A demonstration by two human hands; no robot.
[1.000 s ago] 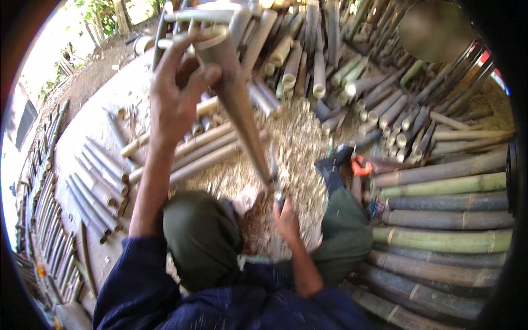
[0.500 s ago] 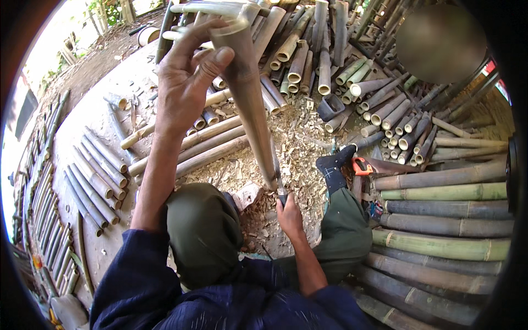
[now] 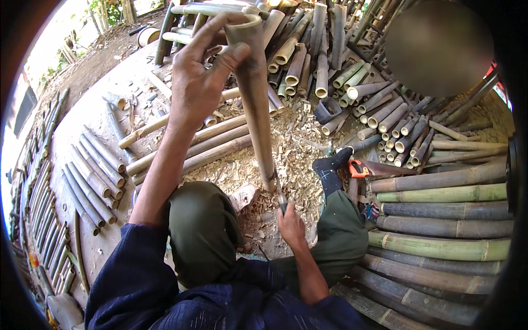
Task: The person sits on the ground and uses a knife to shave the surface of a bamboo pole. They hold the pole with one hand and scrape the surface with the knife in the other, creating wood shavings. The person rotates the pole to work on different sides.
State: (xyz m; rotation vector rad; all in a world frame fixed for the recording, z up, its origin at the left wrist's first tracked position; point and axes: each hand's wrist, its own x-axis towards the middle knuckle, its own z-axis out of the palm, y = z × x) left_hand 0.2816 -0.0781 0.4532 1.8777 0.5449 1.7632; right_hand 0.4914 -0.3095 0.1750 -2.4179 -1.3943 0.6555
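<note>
My left hand [image 3: 197, 88] grips a brown bamboo tube [image 3: 255, 110] near its open upper end, fingers and thumb on either side. The tube stands nearly upright, its lower end just beyond my knees. In my right hand [image 3: 291, 225] is the dark handle of a knife [image 3: 281, 193]. Its narrow blade lies along the tube's lower end on the right side; whether the edge touches the bamboo, I cannot tell. A pale wooden block [image 3: 244, 196] sits on the ground beside the tube's foot.
Wood shavings [image 3: 297, 143] cover the ground ahead. Cut bamboo tubes [image 3: 385, 115] are piled at the far right, and long poles [image 3: 440, 226] lie along my right side. An orange-handled saw [image 3: 360, 169] rests by my right foot. More bamboo pieces [image 3: 93, 170] lie in rows to the left.
The tube's upper end has shifted right with my left hand, so it stands more upright. My right hand and the knife have come slightly nearer to me.
</note>
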